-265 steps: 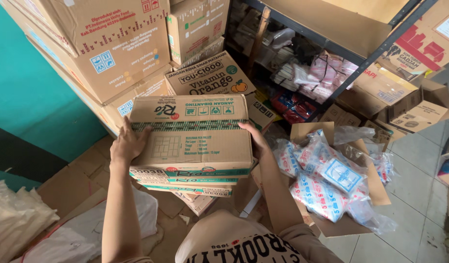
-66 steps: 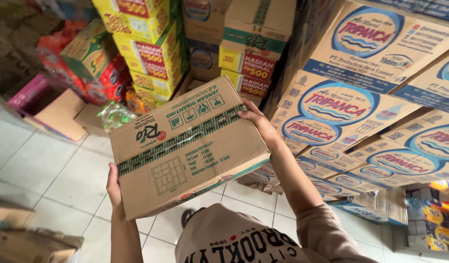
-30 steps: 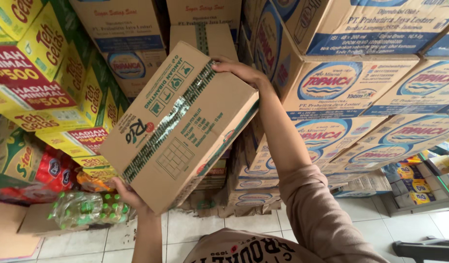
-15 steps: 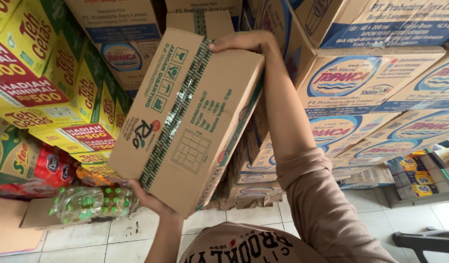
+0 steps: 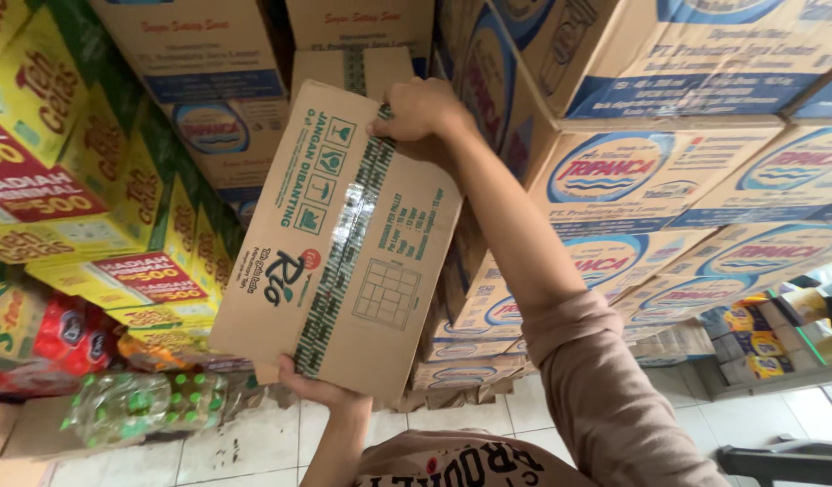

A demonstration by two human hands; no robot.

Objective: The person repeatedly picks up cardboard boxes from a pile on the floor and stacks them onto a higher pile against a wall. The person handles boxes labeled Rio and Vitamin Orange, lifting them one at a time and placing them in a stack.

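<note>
Stacks of blue-and-white cartons (image 5: pixel 668 180) rise just beyond and to the outer side of the right hand (image 5: pixel 425 113), filling the whole wall there, and a tall column of yellow-and-green cartons (image 5: pixel 82 198) stands well out past the left hand (image 5: pixel 321 390) on its far side. Between these stacks, held up and steeply tilted, is the brown cardboard box (image 5: pixel 344 243) with green tape running down its length and green handling symbols near its upper end; it spans the gap between both hands. The right hand is closed over the box's top edge, fingers curled across the taped seam, with a pink sleeve (image 5: pixel 605 397) trailing down from it. The left hand is cupped under the bottom edge, palm up, taking the weight from below. Judging by the sealed flaps and flat, unbowed faces, the box looks stiff and full, probably fairly heavy; the fragile-goods symbols suggest the contents would not take a drop or a knock. The dry cardboard should give good friction, but the tape strip is slicker, so the safest holds seem to be the bare corners and edges at opposite ends, much as the hands have it. Below and outward of the left hand sits a shrink-wrapped pack of green-capped bottles (image 5: pixel 136 406) on the pale tiled floor (image 5: pixel 253 442), with red snack packets (image 5: pixel 68 338) just above it.
</note>
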